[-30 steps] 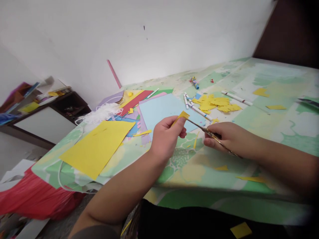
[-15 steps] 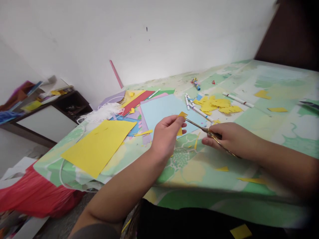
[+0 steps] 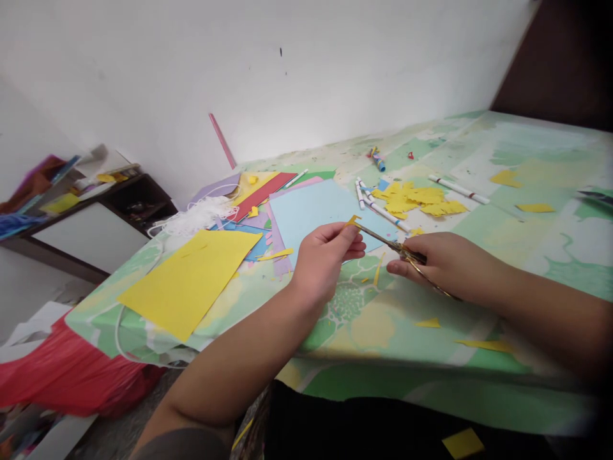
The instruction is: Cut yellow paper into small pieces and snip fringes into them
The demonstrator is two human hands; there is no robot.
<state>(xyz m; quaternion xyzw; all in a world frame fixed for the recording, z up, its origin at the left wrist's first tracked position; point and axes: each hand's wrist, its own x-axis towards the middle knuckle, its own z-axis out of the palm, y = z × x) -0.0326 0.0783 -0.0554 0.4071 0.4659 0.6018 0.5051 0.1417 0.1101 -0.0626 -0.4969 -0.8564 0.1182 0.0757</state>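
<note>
Between the thumb and fingers of my left hand (image 3: 323, 259) is a small piece of yellow paper (image 3: 353, 221), mostly hidden by the fingers. My right hand (image 3: 438, 265) grips a pair of gold-coloured scissors (image 3: 400, 248), whose blade tips reach the yellow piece. Behind my hands lies a light blue sheet (image 3: 316, 211). Fringed yellow paper pieces (image 3: 416, 198) lie in a heap beyond the scissors. A large yellow sheet (image 3: 191, 281) rests on the table to the left of my left hand.
The table has a green patterned cloth (image 3: 354, 383). White markers (image 3: 460, 189) lie near the yellow heap. White string (image 3: 196, 217) sits in a tangle by coloured papers. Yellow scraps (image 3: 428, 323) are scattered about. A red plastic bag (image 3: 71, 377) is on the floor at left.
The scissor blades have come closer together on the yellow piece. The piece has turned in my left fingers, and less of it shows below them. Both hands stay in nearly the same place.
</note>
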